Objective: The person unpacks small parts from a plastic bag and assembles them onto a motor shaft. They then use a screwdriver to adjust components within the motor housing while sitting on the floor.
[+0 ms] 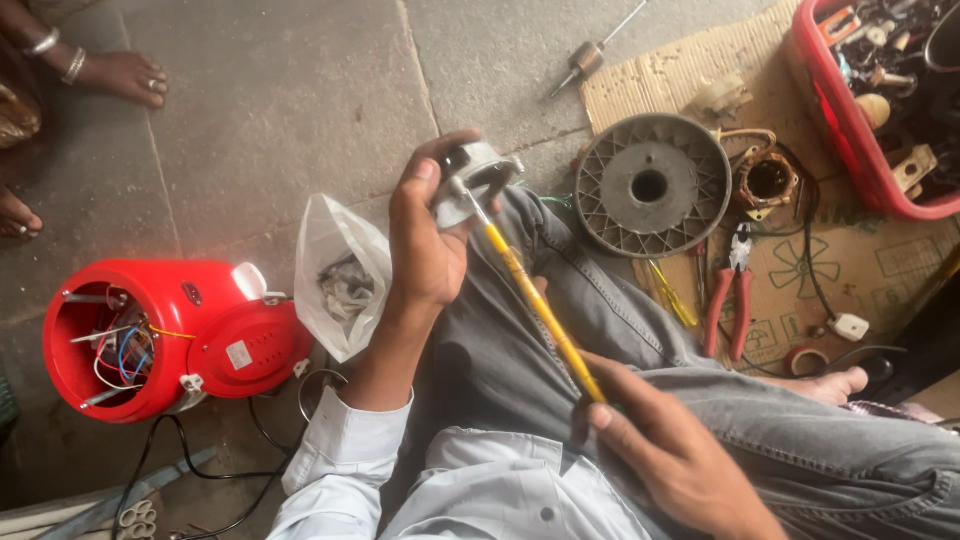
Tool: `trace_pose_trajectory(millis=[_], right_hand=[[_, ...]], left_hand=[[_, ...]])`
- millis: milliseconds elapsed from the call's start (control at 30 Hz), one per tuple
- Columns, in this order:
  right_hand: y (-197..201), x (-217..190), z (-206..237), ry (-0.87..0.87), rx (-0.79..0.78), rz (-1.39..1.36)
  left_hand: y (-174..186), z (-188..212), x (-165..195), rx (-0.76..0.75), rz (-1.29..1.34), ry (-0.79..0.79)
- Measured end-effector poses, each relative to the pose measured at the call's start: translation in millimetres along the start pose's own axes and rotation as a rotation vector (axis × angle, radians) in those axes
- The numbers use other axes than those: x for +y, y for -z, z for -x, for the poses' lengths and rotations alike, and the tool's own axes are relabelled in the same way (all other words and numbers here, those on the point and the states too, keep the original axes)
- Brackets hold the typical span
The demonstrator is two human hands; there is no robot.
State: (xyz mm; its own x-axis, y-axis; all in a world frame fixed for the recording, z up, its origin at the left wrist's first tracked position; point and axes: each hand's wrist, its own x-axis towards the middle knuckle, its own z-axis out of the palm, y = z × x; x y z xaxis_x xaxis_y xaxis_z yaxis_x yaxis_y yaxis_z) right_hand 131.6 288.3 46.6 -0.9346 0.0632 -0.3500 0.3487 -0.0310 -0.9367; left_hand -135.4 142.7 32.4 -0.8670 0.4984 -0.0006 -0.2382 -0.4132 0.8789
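Screwdriver (545,312) gripped in right hand (680,455); left hand (425,245) clamps metal part (475,180); red bin (850,110) holds spares.

Glossy red plastic housing (170,335), dull grey metal part (478,180), matt ribbed disc (652,185), rough cardboard (690,70)

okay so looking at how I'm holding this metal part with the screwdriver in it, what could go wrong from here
The screwdriver tip works close to your left hand gripping the metal part; a slip could jab your palm. The part is held over your lap, so anything loosened may drop into your clothing. The pliers lie near your bare foot.
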Motion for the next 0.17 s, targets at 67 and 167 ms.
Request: trace_pose_trajectory(millis=[67,167], right_hand=[[-9.9,-3.0,0.8,0.082,0.012,-0.01],[-14.5,-15.9,-4.0,-0.268,0.008,-0.117]], left_hand=[[-1.1,-1.7,-9.2,-0.01,-0.014,-0.037],[0.9,-3.5,-18.2,0.005,-0.029,-0.064]])
